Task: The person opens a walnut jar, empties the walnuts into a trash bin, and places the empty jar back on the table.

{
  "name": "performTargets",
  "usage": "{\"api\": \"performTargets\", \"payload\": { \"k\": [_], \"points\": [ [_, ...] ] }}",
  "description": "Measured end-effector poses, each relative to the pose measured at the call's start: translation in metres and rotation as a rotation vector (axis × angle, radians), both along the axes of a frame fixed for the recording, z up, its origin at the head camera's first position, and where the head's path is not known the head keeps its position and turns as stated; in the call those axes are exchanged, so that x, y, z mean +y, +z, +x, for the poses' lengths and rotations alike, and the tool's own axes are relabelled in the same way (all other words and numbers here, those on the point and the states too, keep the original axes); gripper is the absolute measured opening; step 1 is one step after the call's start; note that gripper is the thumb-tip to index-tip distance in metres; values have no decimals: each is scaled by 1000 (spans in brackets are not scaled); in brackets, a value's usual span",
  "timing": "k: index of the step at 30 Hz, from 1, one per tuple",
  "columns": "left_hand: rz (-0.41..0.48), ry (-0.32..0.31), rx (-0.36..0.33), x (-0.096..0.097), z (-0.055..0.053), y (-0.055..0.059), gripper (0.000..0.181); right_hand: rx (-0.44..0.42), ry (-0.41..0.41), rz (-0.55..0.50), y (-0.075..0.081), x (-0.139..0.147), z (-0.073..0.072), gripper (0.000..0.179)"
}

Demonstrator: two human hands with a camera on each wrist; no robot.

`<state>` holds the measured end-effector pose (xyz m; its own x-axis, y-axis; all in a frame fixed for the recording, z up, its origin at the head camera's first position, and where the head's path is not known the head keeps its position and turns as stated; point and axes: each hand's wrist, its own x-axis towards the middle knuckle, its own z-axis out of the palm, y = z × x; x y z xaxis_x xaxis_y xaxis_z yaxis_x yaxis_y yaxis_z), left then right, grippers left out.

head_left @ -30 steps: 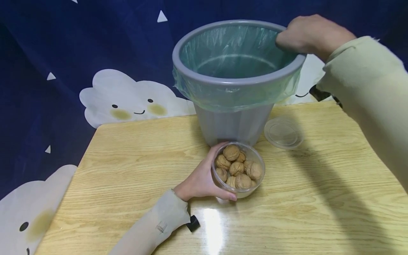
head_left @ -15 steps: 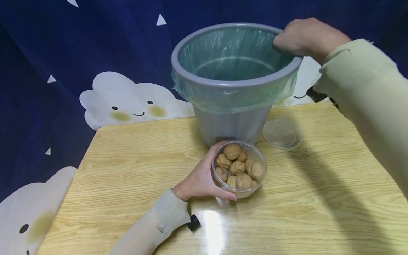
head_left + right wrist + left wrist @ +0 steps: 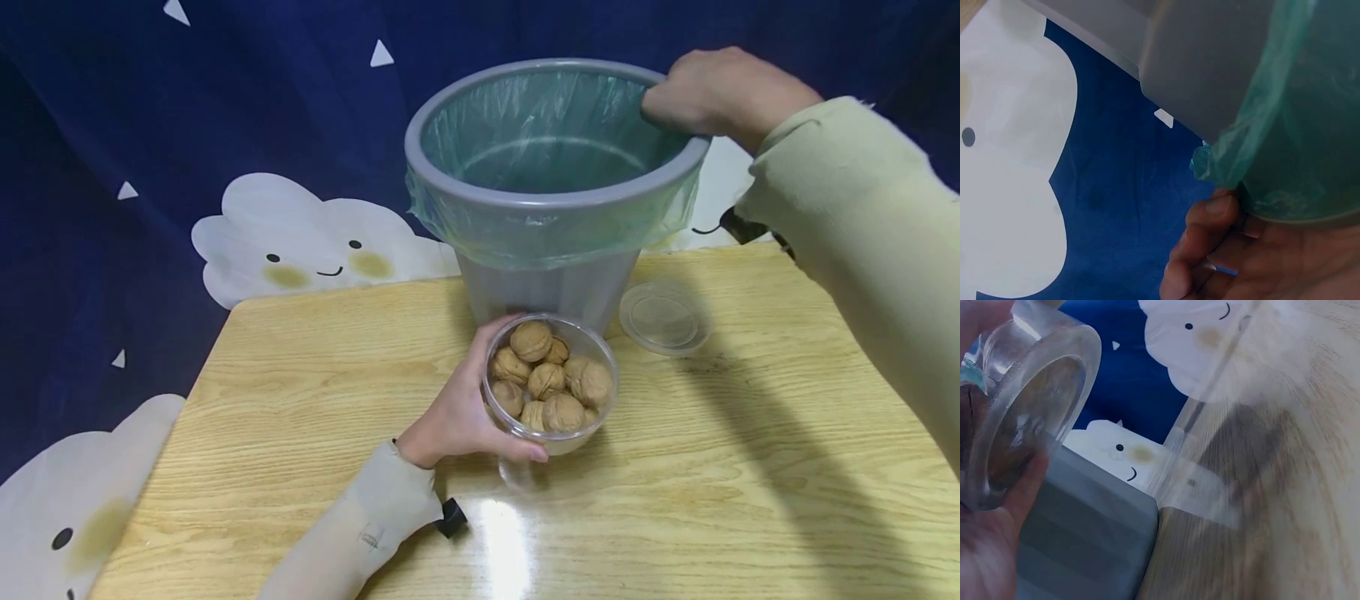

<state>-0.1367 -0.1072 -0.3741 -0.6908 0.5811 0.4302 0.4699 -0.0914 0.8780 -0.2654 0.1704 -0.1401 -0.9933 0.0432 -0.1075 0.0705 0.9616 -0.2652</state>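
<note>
My left hand point(image 3: 461, 417) grips a round clear plastic tub point(image 3: 573, 443) by its left side, fingers behind and thumb along the front. Several walnuts point(image 3: 546, 381) lie inside the tub. In the left wrist view the tub point(image 3: 1035, 419) is up off the table, its underside showing, with a finger of that hand point(image 3: 991, 556) beneath it. Behind the tub stands a grey trash bin point(image 3: 540, 292) lined with a green plastic bag point(image 3: 555, 237) folded over the rim. My right hand point(image 3: 723, 96) grips the bin's rim at the right; its curled fingers point(image 3: 1210, 212) show below the rim in the right wrist view.
A clear round lid point(image 3: 666, 317) lies flat on the wooden table point(image 3: 315, 383), right of the bin's base. A dark blue curtain point(image 3: 300, 100) with white smiling clouds point(image 3: 300, 233) hangs behind the table.
My left hand has raised the tub of walnuts slightly and shifted it a little left, towards the bin. The right hand keeps its grip on the rim.
</note>
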Motion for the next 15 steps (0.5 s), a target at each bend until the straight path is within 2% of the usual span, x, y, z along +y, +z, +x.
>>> {"api": "performTargets", "payload": {
  "k": [10,15],
  "points": [
    [72,-32,-34,1,3,3,140,4,9,7,-1,-1,0,36],
    [106,-57,-10,1,1,4,144,15,16,9,-1,-1,-1,37]
  ]
}}
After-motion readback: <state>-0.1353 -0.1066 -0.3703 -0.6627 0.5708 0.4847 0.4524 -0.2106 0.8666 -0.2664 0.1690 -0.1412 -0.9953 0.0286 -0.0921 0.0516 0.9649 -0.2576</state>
